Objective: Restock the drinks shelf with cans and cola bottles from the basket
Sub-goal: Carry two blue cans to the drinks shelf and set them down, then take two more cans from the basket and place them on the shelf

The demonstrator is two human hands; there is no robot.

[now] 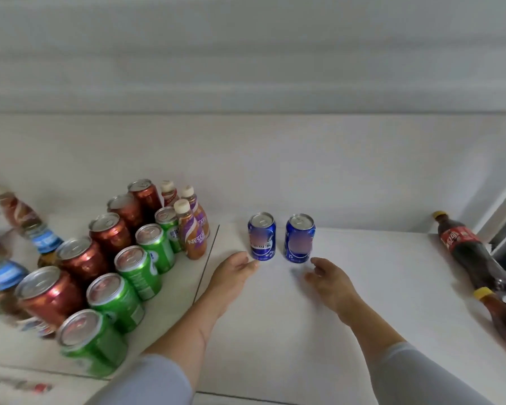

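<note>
While two blue cans (261, 237) (300, 238) stand placed, my left hand (235, 270) and right hand (327, 277) hover loose, empty; next, back to the basket, unseen.

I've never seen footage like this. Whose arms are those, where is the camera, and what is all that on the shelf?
There is no machine here: a person wears a camera on the head, looking down at their own arms. The left hand and right hand are both relaxed and hold nothing. Just beyond them two blue cans stand upright on the white shelf. To the left stand rows of red cans and green cans, with small bottles behind. At the far right are cola bottles.
</note>
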